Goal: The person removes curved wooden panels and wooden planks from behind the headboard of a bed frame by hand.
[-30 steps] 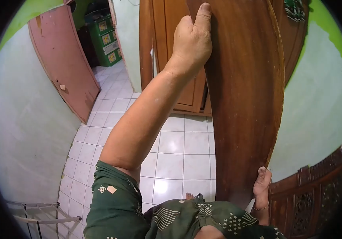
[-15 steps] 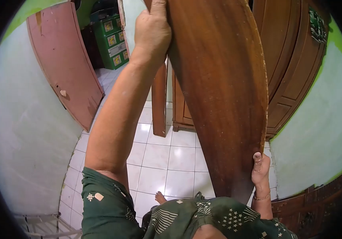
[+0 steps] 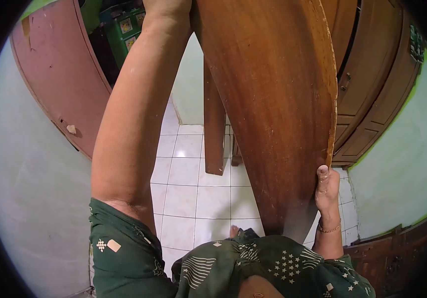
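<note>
A large brown wooden board stands tilted up in front of my body, its right edge pale and rough. My left hand grips its left edge high up; only the back of the hand and the wrist show, and the fingers are cut off by the top of the view. Low on the right edge, my right hand clasps the board with the thumb on the near face and the other fingers hidden behind it. The board's lower end is close to my green patterned clothing.
A narrow wooden plank stands upright on the white tiled floor beyond the board. At the right is a wooden wardrobe along the wall. A pink door stands at the left, with a green drawer unit behind it.
The view has shifted forward, bringing the wardrobe and plank nearer. My left hand is now higher, partly out of view, and my right hand is a little higher too. Both still hold the board.
</note>
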`<state>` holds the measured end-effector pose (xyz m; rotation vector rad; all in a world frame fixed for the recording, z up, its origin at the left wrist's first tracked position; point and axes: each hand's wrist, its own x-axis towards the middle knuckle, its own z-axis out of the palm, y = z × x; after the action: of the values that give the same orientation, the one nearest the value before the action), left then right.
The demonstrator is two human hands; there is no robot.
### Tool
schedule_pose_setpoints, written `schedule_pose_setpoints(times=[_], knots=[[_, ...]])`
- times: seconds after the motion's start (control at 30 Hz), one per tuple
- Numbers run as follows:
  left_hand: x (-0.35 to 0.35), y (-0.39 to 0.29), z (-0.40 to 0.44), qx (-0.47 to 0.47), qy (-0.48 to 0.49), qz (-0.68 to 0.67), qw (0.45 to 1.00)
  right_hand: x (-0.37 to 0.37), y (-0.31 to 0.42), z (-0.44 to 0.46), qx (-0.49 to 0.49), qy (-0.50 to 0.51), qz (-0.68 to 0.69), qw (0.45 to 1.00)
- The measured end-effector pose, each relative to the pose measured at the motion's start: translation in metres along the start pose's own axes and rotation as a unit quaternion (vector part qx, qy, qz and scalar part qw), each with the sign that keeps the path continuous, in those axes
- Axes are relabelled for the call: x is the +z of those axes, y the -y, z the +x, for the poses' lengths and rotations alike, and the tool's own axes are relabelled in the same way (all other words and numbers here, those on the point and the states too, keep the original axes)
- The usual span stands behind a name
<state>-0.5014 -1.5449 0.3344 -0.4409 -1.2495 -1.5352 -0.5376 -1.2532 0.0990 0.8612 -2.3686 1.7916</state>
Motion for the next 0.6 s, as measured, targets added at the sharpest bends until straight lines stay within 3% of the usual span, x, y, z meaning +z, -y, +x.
schedule_pose_setpoints(times=[0.1, 0.27, 0.33, 0.53, 0.6], knots=[[-0.018, 0.016, 0.025, 0.020, 0.007, 0.011, 1.000, 0.028, -0.008, 0.026, -0.017, -0.013, 0.011, 1.000], [-0.055, 0.031, 0.066, -0.093, 0.056, 0.142, 0.984, 0.071, -0.014, 0.073, -0.002, -0.013, 0.016, 1.000], [-0.070, 0.033, 0.070, -0.064, 0.127, 0.209, 0.968, 0.085, -0.017, 0.093, -0.004, -0.009, 0.007, 1.000], [-0.118, 0.079, 0.115, 0.005, 0.068, 0.187, 0.980, 0.127, -0.007, 0.122, 0.006, -0.024, -0.038, 0.999], [-0.138, 0.093, 0.130, 0.011, 0.097, 0.144, 0.985, 0.146, -0.003, 0.130, 0.022, -0.036, -0.050, 0.998]])
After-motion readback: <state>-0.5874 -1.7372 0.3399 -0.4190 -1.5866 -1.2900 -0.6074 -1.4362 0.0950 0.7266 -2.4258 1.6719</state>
